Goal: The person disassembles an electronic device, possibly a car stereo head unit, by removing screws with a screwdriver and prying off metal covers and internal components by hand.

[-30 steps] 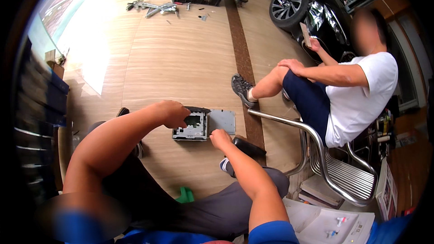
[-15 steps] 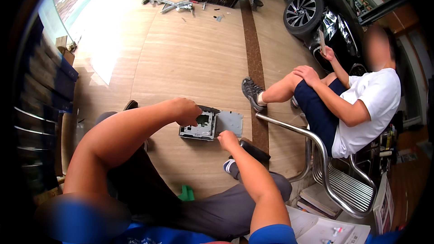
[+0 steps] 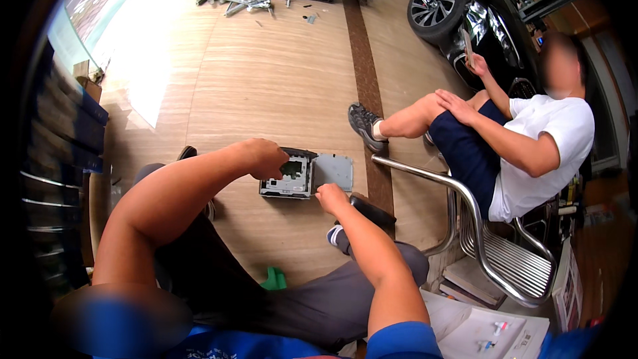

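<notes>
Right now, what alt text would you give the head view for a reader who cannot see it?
A seated person's left hand and right hand work on an opened metal electronics box with its flat grey cover lying open beside it, over a wooden floor. Another person sits to the right near a metal chair, a dark car behind.

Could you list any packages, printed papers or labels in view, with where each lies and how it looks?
Printed white sheets: bottom right, beside the person's right arm; small coloured marks.
Cardboard box: left edge, by dark shelving; brown.
Stacked books or packets: under the metal chair; too unclear to describe.
</notes>
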{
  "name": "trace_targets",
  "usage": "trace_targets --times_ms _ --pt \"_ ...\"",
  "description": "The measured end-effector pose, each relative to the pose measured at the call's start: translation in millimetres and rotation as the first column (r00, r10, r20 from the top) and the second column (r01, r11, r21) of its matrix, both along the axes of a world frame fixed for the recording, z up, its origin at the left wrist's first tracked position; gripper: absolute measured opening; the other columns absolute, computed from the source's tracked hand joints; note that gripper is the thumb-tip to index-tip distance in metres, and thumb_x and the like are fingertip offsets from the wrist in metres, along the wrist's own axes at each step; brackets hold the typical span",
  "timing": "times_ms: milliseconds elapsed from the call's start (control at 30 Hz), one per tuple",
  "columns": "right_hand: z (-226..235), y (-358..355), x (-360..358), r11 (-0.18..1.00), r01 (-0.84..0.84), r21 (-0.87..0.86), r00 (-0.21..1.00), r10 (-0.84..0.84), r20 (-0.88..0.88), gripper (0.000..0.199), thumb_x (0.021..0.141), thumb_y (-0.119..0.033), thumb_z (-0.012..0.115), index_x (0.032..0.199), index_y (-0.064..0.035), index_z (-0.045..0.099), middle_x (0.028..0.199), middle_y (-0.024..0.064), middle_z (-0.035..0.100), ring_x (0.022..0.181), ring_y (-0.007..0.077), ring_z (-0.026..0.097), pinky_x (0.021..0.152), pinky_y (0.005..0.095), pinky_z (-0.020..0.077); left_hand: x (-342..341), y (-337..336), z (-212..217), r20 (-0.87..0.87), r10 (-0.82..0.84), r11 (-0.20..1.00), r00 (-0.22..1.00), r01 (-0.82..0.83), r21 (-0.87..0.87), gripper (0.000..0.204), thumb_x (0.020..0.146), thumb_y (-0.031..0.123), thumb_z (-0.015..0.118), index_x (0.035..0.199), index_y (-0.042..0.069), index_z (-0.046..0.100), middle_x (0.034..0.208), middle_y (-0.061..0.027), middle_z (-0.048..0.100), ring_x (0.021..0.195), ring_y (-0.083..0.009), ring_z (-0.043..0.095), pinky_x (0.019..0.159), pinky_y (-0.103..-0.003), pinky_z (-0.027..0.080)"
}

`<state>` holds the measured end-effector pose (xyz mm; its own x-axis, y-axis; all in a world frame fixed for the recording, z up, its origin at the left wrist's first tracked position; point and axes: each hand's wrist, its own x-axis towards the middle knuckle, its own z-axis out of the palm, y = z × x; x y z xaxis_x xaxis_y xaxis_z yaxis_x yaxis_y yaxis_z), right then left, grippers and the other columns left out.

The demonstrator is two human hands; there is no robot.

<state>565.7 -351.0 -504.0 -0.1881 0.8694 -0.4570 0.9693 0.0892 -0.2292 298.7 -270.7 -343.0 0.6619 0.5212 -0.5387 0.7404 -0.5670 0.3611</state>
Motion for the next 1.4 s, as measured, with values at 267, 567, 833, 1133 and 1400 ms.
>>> trace_targets --times_ms 267,567,833,1133,1400 --pt "-9.4 11.7 1.4 0.999 -0.008 0.031 1.000 0.007 0.013 0.020 0.081 -0.001 0.057 0.097 -0.0021 0.069 0.109 0.0208 0.066 0.101 0.0370 0.064 0.083 0.0461 0.0537 -9.1 4.3 0.9 0.164 0.056 0.998 0.985 -0.061 0.025 0.050 0.083 0.031 0.067 0.126 0.008 0.057 0.107 -0.0198 0.066 0.104 -0.0370 0.060 0.088 -0.045 0.048" --pt "32.4 5.1 2.6 0.994 0.105 -0.030 0.994 -0.105 0.015 0.019 0.079 0.000 0.059 0.093 -0.0020 0.071 0.103 0.0190 0.068 0.099 0.0352 0.066 0.079 0.0435 0.0551 6.0 3.3 13.7 0.132 -0.050 0.997 0.990 0.041 0.071 0.050 0.085 0.022 0.066 0.131 0.006 0.052 0.115 -0.0212 0.063 0.109 -0.0370 0.058 0.093 -0.042 0.046" --pt "25.6 2.9 -4.7 0.987 0.144 -0.076 0.990 -0.143 0.011 0.020 0.080 -0.003 0.059 0.095 -0.0024 0.071 0.103 0.0188 0.069 0.098 0.0343 0.066 0.080 0.0426 0.0549 6.3 0.1 12.1 0.094 -0.015 1.000 0.995 0.015 -0.003 0.051 0.086 0.022 0.066 0.131 0.004 0.052 0.119 -0.0214 0.061 0.113 -0.0369 0.056 0.096 -0.041 0.045" --pt "14.5 4.0 9.3 0.888 0.439 -0.138 0.898 -0.439 0.032 0.021 0.086 -0.015 0.060 0.101 -0.0034 0.070 0.107 0.0206 0.067 0.102 0.0362 0.064 0.084 0.0456 0.0530 5.1 7.3 3.4 0.102 -0.016 1.000 0.995 0.015 0.009 0.052 0.086 0.025 0.065 0.131 0.003 0.052 0.118 -0.0224 0.061 0.112 -0.0378 0.056 0.095 -0.042 0.045" --pt "17.4 4.1 4.5 0.950 0.293 -0.104 0.956 -0.293 0.013 0.023 0.087 -0.015 0.056 0.098 -0.0011 0.070 0.103 0.0214 0.068 0.100 0.0373 0.065 0.081 0.0473 0.0538 7.5 6.0 8.8 0.088 -0.005 1.000 0.996 0.006 -0.010 0.051 0.086 0.026 0.065 0.130 0.002 0.053 0.118 -0.0218 0.062 0.113 -0.0363 0.057 0.096 -0.041 0.045"
